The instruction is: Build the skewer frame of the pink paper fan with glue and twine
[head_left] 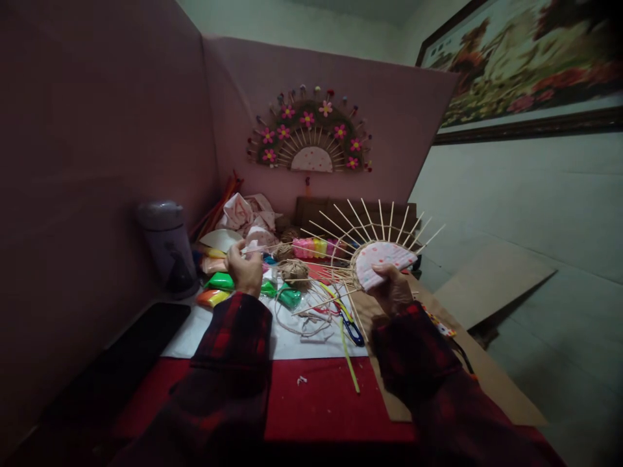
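Observation:
In my right hand [393,288] is a half-round fan piece [382,261], its base covered in white cloth with pinkish spots. My thumb lies on the cloth and the fingers are behind it. Thin wooden sticks [363,211] spread out from its curved edge, and a brown cord loops across them. My left hand [244,269] is raised to the left with its fingers pinched together. A thin strand of twine [270,247] runs from these fingertips towards the sticks. Below the gap between my hands lie a ball of twine [294,272] and loose cord [292,318].
Bags of coloured clay [221,281] and a purple flask [168,246] stand at left, near a black phone-like slab [150,334]. Dark-handled scissors [354,332] lie mid-table. Cardboard [452,363] is at right. A flower-trimmed fan [311,159] hangs on the pink panel behind.

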A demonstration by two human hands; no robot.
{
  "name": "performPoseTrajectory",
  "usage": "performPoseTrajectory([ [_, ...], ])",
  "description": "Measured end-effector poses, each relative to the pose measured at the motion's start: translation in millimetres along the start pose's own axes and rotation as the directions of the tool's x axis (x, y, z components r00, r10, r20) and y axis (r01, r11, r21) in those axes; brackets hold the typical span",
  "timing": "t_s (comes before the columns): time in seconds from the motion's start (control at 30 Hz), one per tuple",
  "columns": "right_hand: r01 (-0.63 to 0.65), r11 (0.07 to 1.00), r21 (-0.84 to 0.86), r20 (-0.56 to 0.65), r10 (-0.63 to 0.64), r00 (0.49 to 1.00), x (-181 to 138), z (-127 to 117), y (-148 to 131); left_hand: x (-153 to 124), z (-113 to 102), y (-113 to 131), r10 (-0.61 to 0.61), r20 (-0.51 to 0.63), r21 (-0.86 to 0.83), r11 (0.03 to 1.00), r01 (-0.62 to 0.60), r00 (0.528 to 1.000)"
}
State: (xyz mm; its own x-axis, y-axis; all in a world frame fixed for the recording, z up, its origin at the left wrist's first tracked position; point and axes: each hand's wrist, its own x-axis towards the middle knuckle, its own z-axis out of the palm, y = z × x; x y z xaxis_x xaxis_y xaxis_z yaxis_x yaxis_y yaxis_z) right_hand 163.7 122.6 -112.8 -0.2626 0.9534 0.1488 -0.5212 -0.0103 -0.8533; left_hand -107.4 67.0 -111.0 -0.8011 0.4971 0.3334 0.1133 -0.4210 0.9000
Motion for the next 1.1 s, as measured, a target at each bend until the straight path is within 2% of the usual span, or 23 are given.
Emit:
performPoseTrajectory([
  [0.1, 0.007, 1.0, 0.011, 0.0, -0.007, 1.0, 1, 0, 1, -13, 5, 11, 0.04, 0.195, -0.009, 0.999, -0.039, 0.98],
  [0.17, 0.011, 1.0, 0.025, 0.011, -0.011, 1.0, 1, 0, 1, -18, 6, 12, 0.078, 0.34, 0.033, 0.995, -0.095, 0.937],
  [0.23, 0.013, 0.999, 0.043, 0.028, -0.014, 1.0, 1, 1, 1, -19, 7, 10, 0.128, 0.433, 0.115, 0.974, -0.195, 0.892],
  [0.27, 0.014, 0.999, 0.053, 0.032, -0.015, 0.999, 1, 2, 1, -18, 7, 9, 0.15, 0.451, 0.152, 0.958, -0.241, 0.88],
  [0.33, 0.023, 0.997, 0.07, 0.027, -0.025, 0.999, 0, 3, 0, -15, 7, 6, 0.187, 0.43, 0.199, 0.935, -0.295, 0.883],
  [0.43, 0.036, 0.997, 0.07, 0.008, -0.036, 0.999, 0, 4, 0, -13, 6, 7, 0.23, 0.308, 0.221, 0.926, -0.305, 0.923],
  [0.5, 0.034, 0.998, 0.049, 0.006, -0.034, 0.999, 0, 4, 1, -14, 5, 12, 0.233, 0.202, 0.18, 0.946, -0.27, 0.951],
  [0.57, 0.032, 0.999, 0.026, 0.005, -0.033, 0.999, 0, 4, 1, -17, 4, 17, 0.21, 0.181, 0.105, 0.967, -0.231, 0.961],
  [0.63, 0.037, 0.999, 0.01, 0.011, -0.037, 0.999, 0, 4, 1, -21, 5, 21, 0.171, 0.301, 0.037, 0.981, -0.191, 0.938],
  [0.73, 0.024, 1.0, 0.019, 0.023, -0.025, 0.999, -1, 5, 1, -25, 7, 23, 0.076, 0.525, -0.07, 0.997, -0.046, 0.848],
  [0.8, 0.001, 0.999, 0.047, 0.01, -0.002, 1.0, -1, 5, 1, -26, 9, 23, 0.028, 0.608, -0.143, 0.987, 0.075, 0.794],
  [0.9, -0.022, 0.997, 0.072, -0.008, 0.022, 1.0, -2, 6, 1, -28, 11, 24, 0.012, 0.673, -0.219, 0.958, 0.184, 0.739],
  [1.1, -0.033, 0.997, 0.068, -0.003, 0.033, 0.999, -3, 6, 2, -26, 12, 23, -0.035, 0.689, -0.297, 0.898, 0.325, 0.724],
])
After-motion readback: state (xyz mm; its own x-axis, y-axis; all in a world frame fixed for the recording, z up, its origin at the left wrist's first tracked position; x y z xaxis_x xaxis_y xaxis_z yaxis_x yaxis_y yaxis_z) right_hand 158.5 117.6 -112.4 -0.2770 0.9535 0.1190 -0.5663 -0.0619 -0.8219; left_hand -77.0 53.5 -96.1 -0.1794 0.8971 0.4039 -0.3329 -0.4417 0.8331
